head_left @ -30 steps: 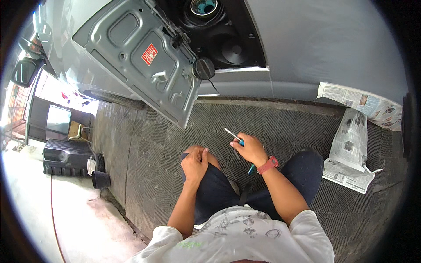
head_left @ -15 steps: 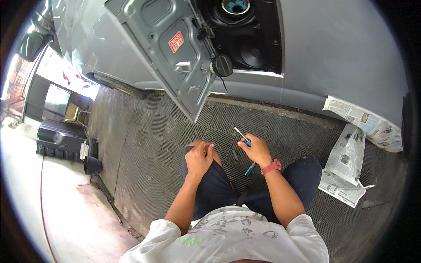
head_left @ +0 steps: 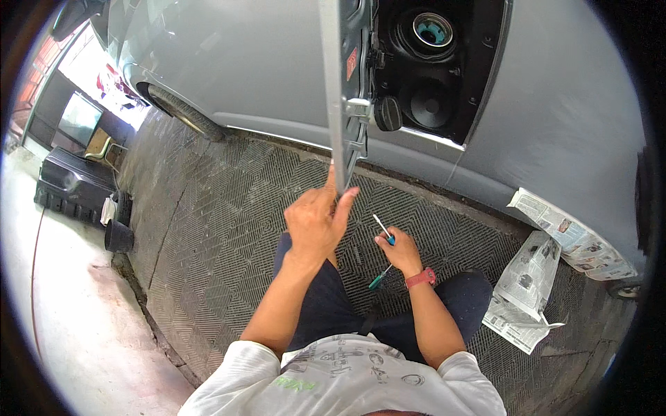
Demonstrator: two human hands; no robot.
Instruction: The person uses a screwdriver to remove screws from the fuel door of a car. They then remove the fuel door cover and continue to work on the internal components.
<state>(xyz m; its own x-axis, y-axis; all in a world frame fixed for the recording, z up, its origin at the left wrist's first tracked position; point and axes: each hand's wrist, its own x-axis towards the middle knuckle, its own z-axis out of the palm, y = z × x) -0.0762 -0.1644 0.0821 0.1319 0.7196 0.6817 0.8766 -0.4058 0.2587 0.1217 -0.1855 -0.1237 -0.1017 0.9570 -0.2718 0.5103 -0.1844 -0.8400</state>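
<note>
My left hand [head_left: 312, 218] is at the lower edge of the grey fuel flap [head_left: 331, 90], its index finger along the outer face and its thumb at the inner side. The flap stands nearly edge-on. In my right hand [head_left: 404, 251] is a screwdriver [head_left: 381, 224] with a bright shaft pointing up and away; its blue handle is mostly covered by my fingers. A second screwdriver [head_left: 377, 281] with a green handle lies on the floor by my right wrist. Beside the flap hangs a black fuel cap [head_left: 390, 114]. Behind it, the filler neck [head_left: 433, 31] is uncovered within a black recess.
The grey car body [head_left: 263, 69] runs across the far side, with a wheel [head_left: 184, 114] at left. Newspaper sheets [head_left: 525, 277] lie on the patterned floor mat [head_left: 229, 222] and against the car at right. Far left are a black bin [head_left: 119, 237] and a dark molded part [head_left: 73, 184].
My left hand has moved from near my knee up to the flap. The flap has swung from showing its inner face to nearly edge-on. My right hand keeps the screwdriver.
</note>
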